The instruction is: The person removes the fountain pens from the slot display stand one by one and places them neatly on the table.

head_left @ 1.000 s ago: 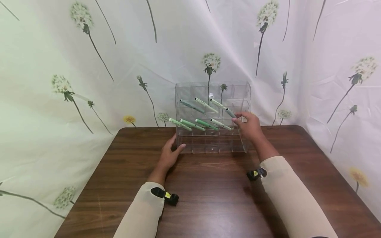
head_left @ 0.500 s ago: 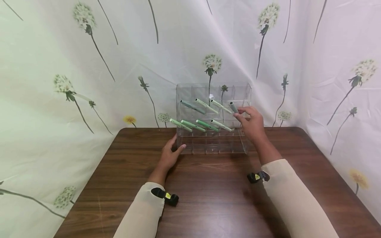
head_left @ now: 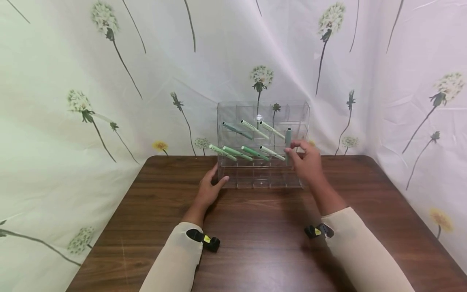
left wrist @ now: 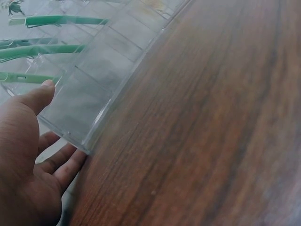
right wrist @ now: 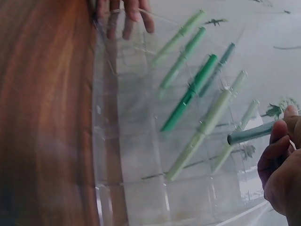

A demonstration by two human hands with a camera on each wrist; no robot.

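Observation:
A clear acrylic pen rack (head_left: 260, 172) with rows of small compartments stands upright at the table's far edge. My left hand (head_left: 208, 190) holds its left side, thumb at the front edge and fingers along the side wall. My right hand (head_left: 306, 160) pinches a grey-green pen (head_left: 288, 136) between thumb and fingers, nearly upright before the rack's right end; its lower part is partly hidden by the thumb. Slanting in the rack's lower row are a light green pen (right wrist: 183, 59), a dark green pen (head_left: 255, 153) and others. Above them lean a grey-green pen (head_left: 237, 129) and two pale green pens.
The brown wooden table (head_left: 248, 235) spreads in front of the rack. A white cloth (head_left: 164, 52) printed with dandelions hangs right behind it and along both sides. Each wrist carries a small black camera, such as the left wrist's camera (head_left: 211, 244).
The pen in my right hand rose, then came slightly down and turned from slanting to almost upright. The left hand keeps its place on the rack.

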